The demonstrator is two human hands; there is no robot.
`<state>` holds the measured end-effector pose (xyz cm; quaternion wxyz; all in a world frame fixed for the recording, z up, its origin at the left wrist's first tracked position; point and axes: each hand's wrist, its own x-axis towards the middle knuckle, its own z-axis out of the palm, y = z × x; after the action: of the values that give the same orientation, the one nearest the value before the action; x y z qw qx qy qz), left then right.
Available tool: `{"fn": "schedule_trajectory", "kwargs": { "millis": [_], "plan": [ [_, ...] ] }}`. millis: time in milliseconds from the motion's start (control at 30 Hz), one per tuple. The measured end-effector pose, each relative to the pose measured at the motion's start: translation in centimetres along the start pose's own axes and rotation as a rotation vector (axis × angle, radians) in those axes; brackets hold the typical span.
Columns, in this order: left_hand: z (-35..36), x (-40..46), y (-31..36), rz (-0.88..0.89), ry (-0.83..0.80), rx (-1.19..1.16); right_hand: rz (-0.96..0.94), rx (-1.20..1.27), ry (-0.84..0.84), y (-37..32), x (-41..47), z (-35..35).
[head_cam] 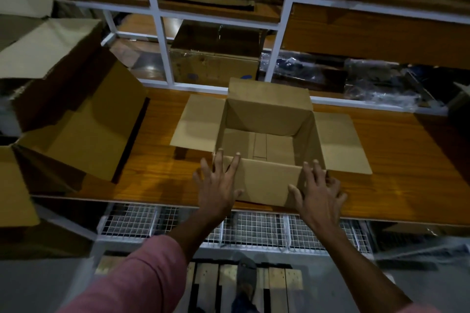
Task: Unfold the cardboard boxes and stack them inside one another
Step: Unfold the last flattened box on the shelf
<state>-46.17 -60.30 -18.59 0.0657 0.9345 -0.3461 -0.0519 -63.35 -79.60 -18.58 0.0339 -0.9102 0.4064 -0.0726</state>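
One small box [269, 140] stands unfolded at the centre of the wooden shelf [396, 185], mouth up, its side flaps laid flat at 9 and 3 o'clock and the far flap upright at 12. The left hand [218, 183] and right hand [318, 188] rest with fingers spread on its near flap at 6 o'clock, curled round nothing. A larger open box [84, 132] lies tipped on its side at 9 o'clock — so the nesting seems not yet done, and this box likely goes into that one. White racking [157, 33] behind holds more cartons; wire mesh [254, 229] runs below the shelf in a dim storeroom.
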Motion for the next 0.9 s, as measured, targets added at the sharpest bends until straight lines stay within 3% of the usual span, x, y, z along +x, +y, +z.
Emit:
{"fn": "schedule_trajectory", "kwargs": {
  "millis": [133,267,567,767,900],
  "plan": [
    [0.6,1.3,-0.9,0.061,-0.084,-0.177,0.009,0.213,-0.197,0.9,1.0,0.3],
    [2.2,2.8,-2.1,0.221,-0.037,-0.100,-0.075,0.428,-0.185,1.7,3.1,1.0],
    [0.5,4.9,-2.9,0.431,0.339,0.173,-0.150,0.545,0.058,0.5,6.6,-0.1],
    [-6.5,7.8,-3.5,0.341,0.509,-0.038,-0.284,0.607,0.235,-3.5,9.8,-7.4],
    [-14.9,8.4,-5.6,0.305,0.677,-0.019,-0.461,0.606,0.369,-7.2,11.3,-13.5]
  ]
}}
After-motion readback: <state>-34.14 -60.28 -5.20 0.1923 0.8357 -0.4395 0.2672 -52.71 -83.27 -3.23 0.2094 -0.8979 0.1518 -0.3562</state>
